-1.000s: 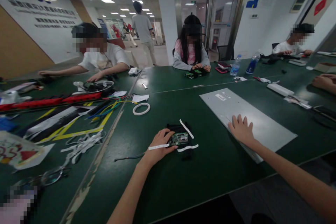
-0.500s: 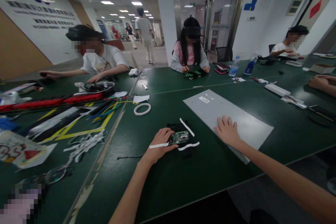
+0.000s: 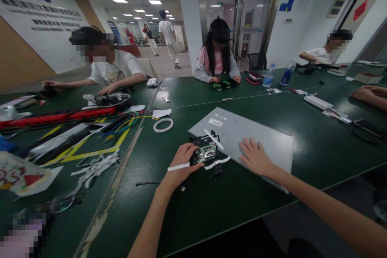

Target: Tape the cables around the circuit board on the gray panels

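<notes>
My left hand [image 3: 180, 163] grips a green circuit board [image 3: 206, 153] by its left side, thumb along the near edge and fingers over the far edge. Black plastic parts [image 3: 216, 171] show around the board. White strips [image 3: 218, 163] stick out from it, and one lies across the back of my left hand. My right hand [image 3: 255, 155] rests flat with fingers spread on a grey flat panel [image 3: 272, 139] that bears two white labels. The far-left part of the panel reaches behind the board.
A roll of white tape [image 3: 163, 125], a small wrench [image 3: 165, 99] and a black cable [image 3: 148, 183] lie on the green table [image 3: 127, 217]. Wires, white cords [image 3: 96, 169] and red strips [image 3: 60, 118] crowd the left. Bottles [image 3: 269, 75] stand at the back. Several people sit around the table.
The grey panel has slid left under my right hand, its left corner now behind the circuit board. The board is raised and tilted slightly in my left hand, showing more black plastic.
</notes>
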Tool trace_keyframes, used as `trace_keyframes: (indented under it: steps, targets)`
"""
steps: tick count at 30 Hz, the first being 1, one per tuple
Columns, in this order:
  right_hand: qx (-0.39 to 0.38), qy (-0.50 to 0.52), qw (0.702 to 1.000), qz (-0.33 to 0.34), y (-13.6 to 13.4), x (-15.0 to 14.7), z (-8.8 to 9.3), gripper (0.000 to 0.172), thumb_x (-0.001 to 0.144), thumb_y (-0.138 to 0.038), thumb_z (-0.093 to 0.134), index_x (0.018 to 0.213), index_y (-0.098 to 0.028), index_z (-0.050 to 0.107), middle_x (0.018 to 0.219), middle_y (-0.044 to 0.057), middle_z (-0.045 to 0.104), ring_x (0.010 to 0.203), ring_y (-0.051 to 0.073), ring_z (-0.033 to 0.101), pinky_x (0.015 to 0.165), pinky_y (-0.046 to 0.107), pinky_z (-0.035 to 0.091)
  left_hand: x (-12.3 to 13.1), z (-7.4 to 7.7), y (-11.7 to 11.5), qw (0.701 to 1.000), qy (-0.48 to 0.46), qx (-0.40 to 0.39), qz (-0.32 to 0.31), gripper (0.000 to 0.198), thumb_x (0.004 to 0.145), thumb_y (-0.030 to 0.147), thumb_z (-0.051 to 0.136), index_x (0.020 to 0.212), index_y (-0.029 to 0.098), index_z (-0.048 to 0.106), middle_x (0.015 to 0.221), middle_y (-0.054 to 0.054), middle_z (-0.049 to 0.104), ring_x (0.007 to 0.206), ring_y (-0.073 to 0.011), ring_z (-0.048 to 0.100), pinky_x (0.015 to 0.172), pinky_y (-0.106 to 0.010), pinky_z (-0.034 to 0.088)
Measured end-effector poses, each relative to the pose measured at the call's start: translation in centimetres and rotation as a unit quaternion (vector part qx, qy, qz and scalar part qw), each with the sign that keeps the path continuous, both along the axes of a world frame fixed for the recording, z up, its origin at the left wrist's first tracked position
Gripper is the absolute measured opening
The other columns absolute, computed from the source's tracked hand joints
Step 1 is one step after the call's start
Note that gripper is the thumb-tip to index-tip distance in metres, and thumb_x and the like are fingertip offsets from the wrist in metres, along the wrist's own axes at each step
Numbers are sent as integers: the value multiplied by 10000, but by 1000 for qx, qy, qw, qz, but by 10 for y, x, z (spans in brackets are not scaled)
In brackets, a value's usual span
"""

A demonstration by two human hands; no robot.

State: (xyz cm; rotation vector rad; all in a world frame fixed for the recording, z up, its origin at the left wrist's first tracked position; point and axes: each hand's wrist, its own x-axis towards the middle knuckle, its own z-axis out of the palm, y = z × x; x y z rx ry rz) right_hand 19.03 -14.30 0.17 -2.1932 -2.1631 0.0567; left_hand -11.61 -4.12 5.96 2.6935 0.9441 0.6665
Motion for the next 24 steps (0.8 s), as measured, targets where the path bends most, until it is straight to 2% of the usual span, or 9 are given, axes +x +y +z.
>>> trace_keyframes:
  steps: [8,17,21,24]
  targets:
    - [8,35,990,136,-7,-14,8,641,923,-556,203,1456,-199,199,1506,99,92,1363,341,50,1063,548,94,-1,-3,1,1000,-8,4,-10,480,765,361,641,1188,209,472,1196,-77,463,1137,-250,432,985,-429,380]
    - [-30,97,952,288,-5,-13,25,657,909,-565,298,1449,-199,217,1509,77,50,1374,293,-15,1090,530,55,0,-1,1,1000,-21,-17,13,471,758,320,647,1185,220,476,1206,-75,454,1140,-243,433,986,-417,382]
    - [-14,142,942,305,2,-9,23,536,930,-469,336,1405,-221,332,1495,43,172,1379,262,42,1102,521,90,11,6,1,1000,-1,-8,1,480,757,358,646,1179,204,478,1201,-81,453,1134,-252,426,979,-427,378]
    - [1,195,932,305,7,7,14,445,950,-325,313,1385,-248,369,1431,17,341,1353,198,209,1107,454,203,27,7,4,1000,14,5,-19,489,754,373,651,1174,200,470,1191,-82,455,1133,-254,421,975,-430,373]
